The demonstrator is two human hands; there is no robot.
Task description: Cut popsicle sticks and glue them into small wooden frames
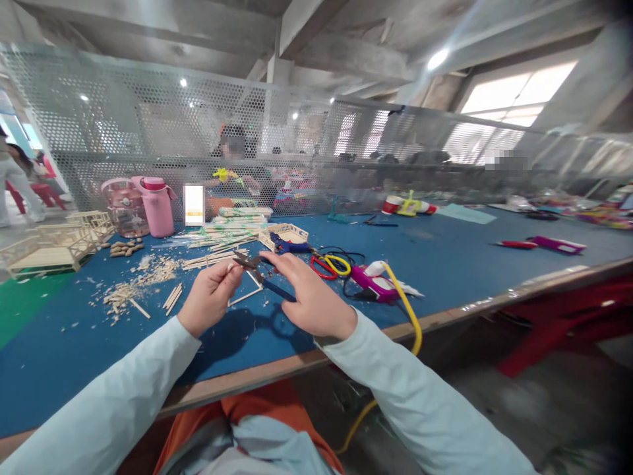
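Observation:
My right hand (pixel 316 297) is wrapped round the blue handles of a pair of pliers (pixel 279 289), whose dark jaws point left. Just left of the jaws, my left hand (pixel 210 295) is closed in a pinch, with a tiny pale piece at its fingertips, too small to name. Both hands are held above the blue table mat. Behind the pliers lie thin wooden sticks (pixel 210 258), and two joined sticks (pixel 246 296) form a corner on the mat beneath. Wood scraps (pixel 121 295) and a few short sticks (pixel 172 299) lie left of my left hand.
Stick-built models (pixel 47 254) stand at the left, near a pink bottle (pixel 158 210) and peanuts (pixel 126 248). Scissors (pixel 324 266) and a purple glue gun (pixel 376 284) with a yellow cord lie to the right. A perforated metal screen (pixel 168 132) rises behind the table; a person sits beyond it.

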